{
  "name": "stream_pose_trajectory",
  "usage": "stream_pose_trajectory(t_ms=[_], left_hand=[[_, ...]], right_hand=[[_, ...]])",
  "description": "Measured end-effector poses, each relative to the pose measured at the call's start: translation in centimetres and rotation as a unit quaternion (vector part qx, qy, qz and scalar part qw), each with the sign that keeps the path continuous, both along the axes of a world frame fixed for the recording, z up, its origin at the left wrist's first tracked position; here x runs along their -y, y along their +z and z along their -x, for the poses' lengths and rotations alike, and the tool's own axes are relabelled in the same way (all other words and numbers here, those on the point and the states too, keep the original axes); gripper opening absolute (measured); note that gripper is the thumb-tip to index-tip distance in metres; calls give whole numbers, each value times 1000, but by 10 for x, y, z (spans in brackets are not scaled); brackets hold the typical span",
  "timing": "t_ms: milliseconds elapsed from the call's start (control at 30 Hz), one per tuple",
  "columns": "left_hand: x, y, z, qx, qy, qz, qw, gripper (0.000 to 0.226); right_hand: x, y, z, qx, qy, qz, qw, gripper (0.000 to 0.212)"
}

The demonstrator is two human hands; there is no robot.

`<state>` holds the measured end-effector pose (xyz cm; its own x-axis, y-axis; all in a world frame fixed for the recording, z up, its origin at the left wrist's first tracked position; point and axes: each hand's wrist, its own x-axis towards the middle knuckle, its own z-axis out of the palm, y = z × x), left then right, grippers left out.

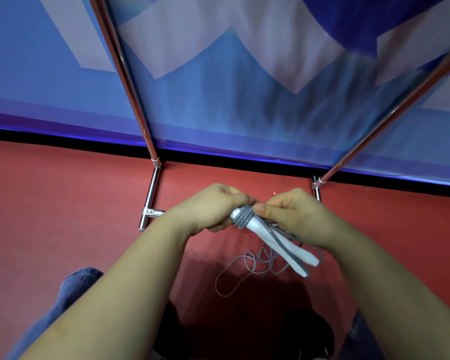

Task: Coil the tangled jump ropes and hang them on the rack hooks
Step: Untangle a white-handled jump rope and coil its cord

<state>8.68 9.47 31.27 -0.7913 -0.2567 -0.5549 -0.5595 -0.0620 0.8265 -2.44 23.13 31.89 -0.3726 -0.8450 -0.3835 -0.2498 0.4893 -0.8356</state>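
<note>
Grey rubbery jump-rope cord (242, 219) is being wound tight round the paired white plastic handles (278, 245), left hand (213, 207) gripping them, right hand (291, 213) pinching the wrap, loose cord (247, 268) on the red floor (63, 203) below — next, feed that slack on.

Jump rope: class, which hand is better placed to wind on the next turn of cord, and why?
Probably the right hand: its fingertips pinch the cord at the wraps, and the slack trails beneath it. The left hand grips the handles, steadying them.
</note>
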Motion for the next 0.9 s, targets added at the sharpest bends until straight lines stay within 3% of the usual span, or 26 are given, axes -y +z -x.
stream_pose_trajectory(t_ms=[200, 300, 367, 467, 667, 767, 900], left_hand=[[-2, 1, 0, -33, 68, -116, 990, 35], [-3, 7, 4, -70, 113, -167, 977, 29], [-5, 9, 7, -94, 143, -191, 967, 30], [-9, 6, 10, -105, 203, -196, 954, 38], [-7, -1, 14, -74, 326, -88, 938, 34], [3, -6, 11, -50, 339, 48, 938, 34], [11, -9, 6, -41, 305, 212, 928, 40]], right_hand=[[8, -9, 0, 137, -87, 0, 987, 37], [7, -20, -2, 269, -181, -3, 946, 33], [11, -15, -12, 340, -191, 29, 920, 44], [25, -5, -28, 384, -231, 61, 892, 50], [28, -15, -48, 177, -201, 30, 963, 47], [29, -13, -54, 137, -143, 28, 980, 43], [21, -10, -45, -75, -43, 50, 995, 28]])
